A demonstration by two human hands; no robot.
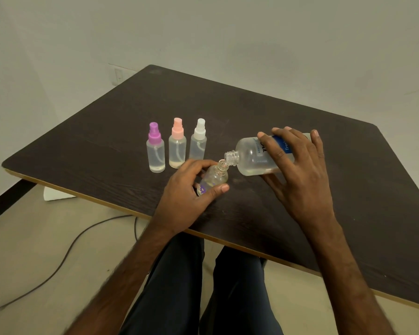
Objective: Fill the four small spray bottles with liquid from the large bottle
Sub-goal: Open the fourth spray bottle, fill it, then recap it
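My right hand (298, 165) grips the large clear bottle (249, 155) with a blue label, tipped on its side, its open neck touching the mouth of a small uncapped bottle (215, 177). My left hand (191, 189) holds that small bottle, tilted, just above the dark table (107, 146). Three small spray bottles stand upright in a row behind: one with a purple cap (155, 151), one with a pink cap (177, 146), one with a white cap (198, 143). All three hold clear liquid.
The table's front edge runs diagonally just below my left wrist. A dark cable (65, 252) trails over the floor at the left. A white object (55, 194) lies on the floor under the table's left corner. My legs are below the table edge.
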